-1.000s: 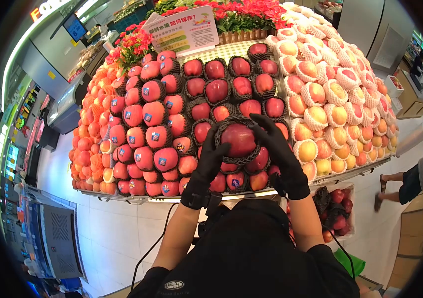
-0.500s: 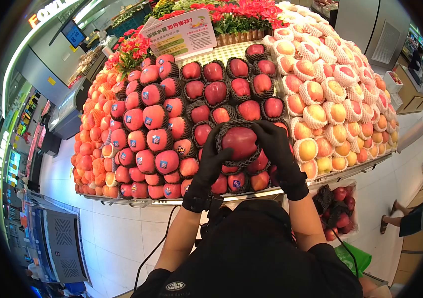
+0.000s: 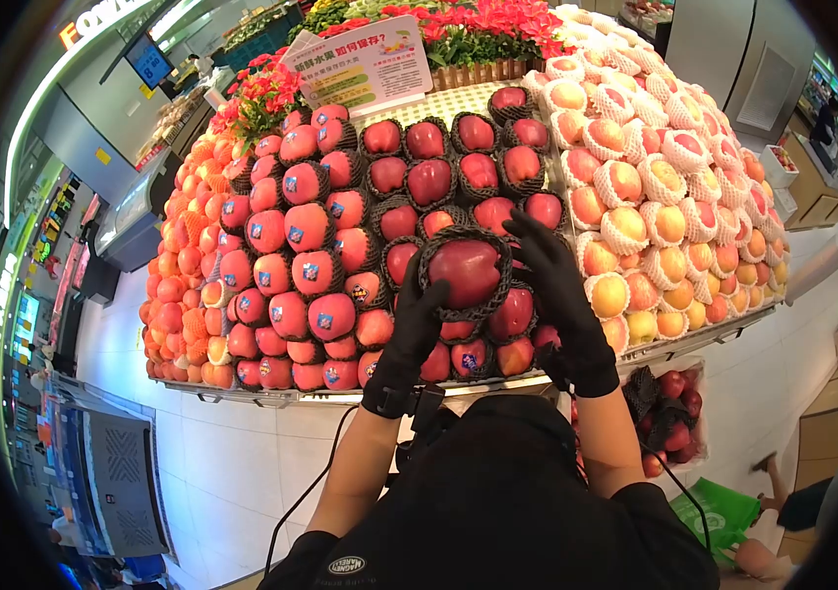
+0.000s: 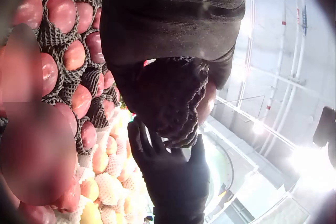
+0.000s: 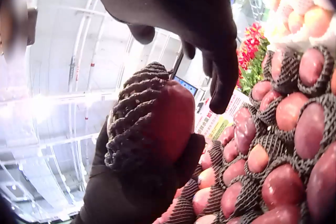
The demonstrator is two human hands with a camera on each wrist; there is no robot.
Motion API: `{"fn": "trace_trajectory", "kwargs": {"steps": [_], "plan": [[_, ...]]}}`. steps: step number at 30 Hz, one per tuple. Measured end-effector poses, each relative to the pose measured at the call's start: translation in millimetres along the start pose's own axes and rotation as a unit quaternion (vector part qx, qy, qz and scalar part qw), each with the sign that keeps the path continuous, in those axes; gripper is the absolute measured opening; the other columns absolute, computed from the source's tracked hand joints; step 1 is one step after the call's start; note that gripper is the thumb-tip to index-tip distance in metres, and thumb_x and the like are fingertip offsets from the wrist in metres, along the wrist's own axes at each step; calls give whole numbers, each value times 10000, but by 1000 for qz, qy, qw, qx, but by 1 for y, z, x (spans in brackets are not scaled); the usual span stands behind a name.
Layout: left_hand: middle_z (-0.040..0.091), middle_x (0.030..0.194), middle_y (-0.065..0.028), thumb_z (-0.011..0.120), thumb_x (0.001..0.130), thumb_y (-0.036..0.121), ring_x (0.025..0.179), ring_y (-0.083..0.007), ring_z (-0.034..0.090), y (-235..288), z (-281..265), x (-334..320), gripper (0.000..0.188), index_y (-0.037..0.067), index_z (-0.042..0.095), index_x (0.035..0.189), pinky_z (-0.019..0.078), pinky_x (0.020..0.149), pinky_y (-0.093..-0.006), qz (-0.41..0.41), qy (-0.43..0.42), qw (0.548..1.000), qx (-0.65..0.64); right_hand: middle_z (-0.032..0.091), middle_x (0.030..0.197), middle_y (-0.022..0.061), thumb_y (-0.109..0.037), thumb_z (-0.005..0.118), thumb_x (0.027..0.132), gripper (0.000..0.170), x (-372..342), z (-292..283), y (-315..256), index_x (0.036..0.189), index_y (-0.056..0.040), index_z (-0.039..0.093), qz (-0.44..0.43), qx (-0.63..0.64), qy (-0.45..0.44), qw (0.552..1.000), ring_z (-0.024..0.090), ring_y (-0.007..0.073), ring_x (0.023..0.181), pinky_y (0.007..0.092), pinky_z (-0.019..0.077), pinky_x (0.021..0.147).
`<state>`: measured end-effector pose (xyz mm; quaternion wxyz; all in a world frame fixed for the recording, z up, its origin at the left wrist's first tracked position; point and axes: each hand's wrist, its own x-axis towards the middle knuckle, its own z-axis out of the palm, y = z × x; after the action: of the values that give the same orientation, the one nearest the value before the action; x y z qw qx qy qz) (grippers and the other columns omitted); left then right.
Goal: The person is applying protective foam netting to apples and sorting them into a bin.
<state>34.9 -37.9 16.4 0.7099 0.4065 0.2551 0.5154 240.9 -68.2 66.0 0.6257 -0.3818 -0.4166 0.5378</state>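
Note:
A dark red apple (image 3: 464,273) in a black foam net (image 5: 137,113) is held above the stand by the gloved left hand (image 3: 413,329), whose thumb lies on the apple's near side. In the right wrist view the left hand (image 5: 126,192) cups the apple from beneath. The gloved right hand (image 3: 561,305) is just right of the apple, apart from it, its fingers spread and slightly bent, with nothing in them. In the left wrist view the net (image 4: 176,103) covers much of the apple, and the right hand (image 4: 170,176) shows beyond it.
Netted red apples (image 3: 429,182) fill the stand's middle, stickered apples (image 3: 307,226) the left, and white-netted fruit (image 3: 669,224) the right. A sign (image 3: 360,64) and red flowers (image 3: 527,25) line the back. Below right are a box of apples (image 3: 674,433) and a green bag (image 3: 719,511).
The right hand has come off the net and moved right, its fingers spreading. The left hand keeps its hold on the apple. A passer-by at the right has moved lower in the head view.

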Motion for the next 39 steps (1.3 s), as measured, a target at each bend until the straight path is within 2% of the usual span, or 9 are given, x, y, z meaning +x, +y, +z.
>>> {"fn": "trace_trajectory", "kwargs": {"steps": [6, 11, 13, 17, 20, 26, 29, 35, 39], "plan": [[398, 1407, -139, 597, 853, 122, 1284, -254, 418, 7, 19, -3, 667, 36, 294, 1441, 366, 1073, -382, 78, -12, 983, 164, 446, 1381, 58, -197, 557, 937, 606, -10, 18, 9, 1475, -112, 290, 10, 0, -79, 997, 489, 149, 1188, 290, 426, 975], [327, 1481, -145, 612, 875, 175, 1355, -244, 331, 4, 16, 1, 719, 37, 240, 1475, 274, 1124, -378, 98, -35, 973, 205, 475, 1346, 95, -127, 714, 781, 708, -10, 25, 1, 1403, -62, 383, -18, -7, -94, 995, 466, 197, 1233, 346, 410, 1025], [320, 1488, -144, 590, 897, 174, 1361, -234, 327, 8, 11, 4, 689, 42, 241, 1477, 297, 1109, -370, 106, -68, 957, 261, 499, 1318, 91, -114, 735, 744, 717, -17, 30, -5, 1380, -55, 410, 17, 54, -66, 996, 481, 194, 1216, 347, 421, 1013], [375, 1457, -136, 557, 930, 149, 1316, -208, 391, 27, 10, 9, 595, 58, 300, 1458, 384, 1031, -338, 94, -51, 944, 312, 511, 1301, 84, -117, 738, 732, 708, -8, 16, 7, 1364, -51, 425, -18, -46, -49, 998, 495, 186, 1196, 341, 434, 995], [540, 1308, -110, 585, 925, 142, 1159, -167, 531, 44, 16, 17, 498, 61, 429, 1391, 452, 927, -302, 126, 1, 932, 340, 513, 1295, 81, -120, 743, 729, 711, -6, 12, 7, 1362, -51, 428, -38, -82, -63, 994, 498, 182, 1187, 333, 444, 981], [675, 999, -47, 679, 866, 148, 856, -115, 627, 71, 15, 31, 254, 12, 669, 1079, 504, 790, -269, 48, -87, 902, 421, 501, 1298, 78, -131, 751, 737, 722, -10, 10, 3, 1373, -58, 417, -12, -129, -92, 987, 495, 164, 1177, 311, 463, 951], [663, 998, -52, 704, 832, 114, 813, -116, 622, 68, 7, 34, 230, 23, 687, 1042, 505, 736, -261, 66, -104, 901, 416, 492, 1303, 77, -137, 754, 744, 729, -13, 6, 1, 1380, -61, 407, 20, -111, -104, 988, 494, 157, 1177, 299, 470, 939], [634, 1060, -30, 664, 826, 5, 959, -125, 597, 64, 24, 23, 313, 72, 666, 1132, 490, 806, -259, 211, -94, 790, 569, 482, 1315, 77, -139, 741, 759, 717, -17, 5, -8, 1383, -58, 397, 27, -44, -106, 993, 478, 161, 1203, 301, 452, 961], [622, 1102, -41, 607, 862, -4, 1018, -120, 568, 68, 28, 18, 309, 52, 631, 1165, 468, 869, -261, 114, -104, 894, 422, 479, 1320, 82, -142, 730, 761, 705, -22, 4, -10, 1378, -57, 399, 15, -3, -80, 997, 465, 166, 1222, 318, 425, 994]]}}
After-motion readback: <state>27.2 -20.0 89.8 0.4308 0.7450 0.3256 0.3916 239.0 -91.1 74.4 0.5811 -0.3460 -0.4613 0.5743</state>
